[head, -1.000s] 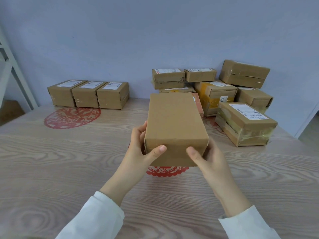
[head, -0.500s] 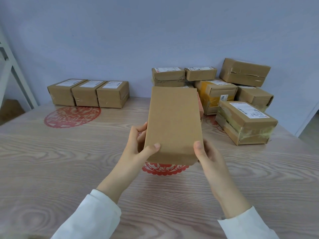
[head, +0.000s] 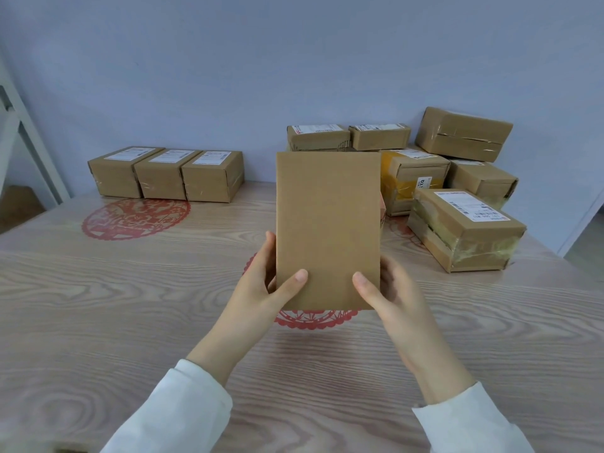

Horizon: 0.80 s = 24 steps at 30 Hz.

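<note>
A plain brown cardboard box (head: pixel 327 223) is held above the table in the middle of the view, its broad unlabelled face turned toward me. My left hand (head: pixel 261 286) grips its lower left edge, thumb on the front face and fingers behind. My right hand (head: pixel 389 292) grips the lower right edge the same way. A red paper-cut circle (head: pixel 313 318) on the wooden table (head: pixel 130 305) shows just below the box.
A row of three labelled boxes (head: pixel 166 173) stands at the back left by a second red paper-cut circle (head: pixel 135 217). A pile of several taped boxes (head: pixel 451 178) fills the back right. A white frame (head: pixel 29 142) leans at far left.
The box has tipped up from lying nearly flat to standing almost upright facing me, and it has risen a little. Both hands stayed on its lower corners.
</note>
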Available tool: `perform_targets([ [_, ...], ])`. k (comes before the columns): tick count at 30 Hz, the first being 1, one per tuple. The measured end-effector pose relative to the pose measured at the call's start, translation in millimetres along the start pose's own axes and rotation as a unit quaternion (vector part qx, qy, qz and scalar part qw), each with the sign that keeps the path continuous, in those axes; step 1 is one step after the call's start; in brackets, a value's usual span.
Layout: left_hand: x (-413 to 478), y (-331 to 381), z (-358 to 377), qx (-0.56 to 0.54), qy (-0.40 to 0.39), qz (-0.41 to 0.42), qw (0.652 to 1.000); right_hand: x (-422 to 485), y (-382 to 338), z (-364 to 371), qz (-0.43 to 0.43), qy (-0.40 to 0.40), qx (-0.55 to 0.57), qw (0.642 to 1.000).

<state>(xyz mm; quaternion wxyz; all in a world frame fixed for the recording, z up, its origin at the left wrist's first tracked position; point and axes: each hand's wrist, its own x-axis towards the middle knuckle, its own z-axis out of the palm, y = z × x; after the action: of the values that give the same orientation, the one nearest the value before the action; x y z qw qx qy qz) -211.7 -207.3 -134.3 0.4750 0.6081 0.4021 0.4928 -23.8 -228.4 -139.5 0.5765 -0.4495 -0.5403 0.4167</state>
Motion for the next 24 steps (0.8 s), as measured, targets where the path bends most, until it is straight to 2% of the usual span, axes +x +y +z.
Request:
perform_targets([
  [3,0.8,1.6,1.5,-0.002,0.025,0.003,1.000,-0.6,3.5,-0.3,0.000,-0.002,-0.001,1.000],
  [10,2.5,3.8,1.4,0.005,0.019,0.017,1.000,0.0,7.6,5.7,-0.022,0.043,-0.012,0.999],
  [14,3.1,4.1,2.9,0.018,0.037,0.035,0.999,1.0,7.8,7.0,-0.036,0.039,-0.002,0.999],
  [19,0.9,2.6,3.0,0.026,0.016,0.042,0.999,0.2,5.8,7.5,-0.031,0.055,0.032,0.997],
  [24,0.3,10.1,6.9,0.013,0.048,0.055,0.997,-2.1,6.5,10.8,-0.044,0.057,0.015,0.997],
])
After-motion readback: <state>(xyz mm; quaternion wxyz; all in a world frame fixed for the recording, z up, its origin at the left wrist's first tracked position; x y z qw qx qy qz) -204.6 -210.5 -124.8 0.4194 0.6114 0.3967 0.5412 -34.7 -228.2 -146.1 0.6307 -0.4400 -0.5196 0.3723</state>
